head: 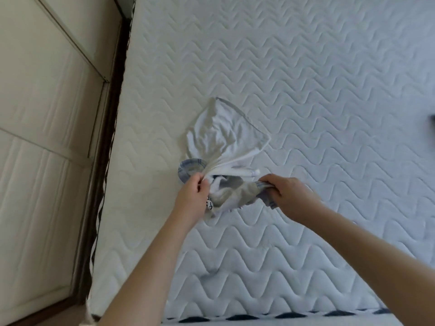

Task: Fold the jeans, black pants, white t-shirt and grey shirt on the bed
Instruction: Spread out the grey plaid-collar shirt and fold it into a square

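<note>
While bunched on the bed [306, 78], the t-shirt [223, 135] fans away from both clamped fists: left hand [191, 196], right hand [286, 192]; likely unfolded.

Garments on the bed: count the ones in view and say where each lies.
1 for certain: the white t-shirt, bunched at mid-bed, gripped by the left hand and the right hand. A dark scrap at the right edge may be another, mostly out of frame.

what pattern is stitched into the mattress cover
A repeating wavy zigzag quilting, white on white, across the mattress cover; it shows best in the head view.
</note>
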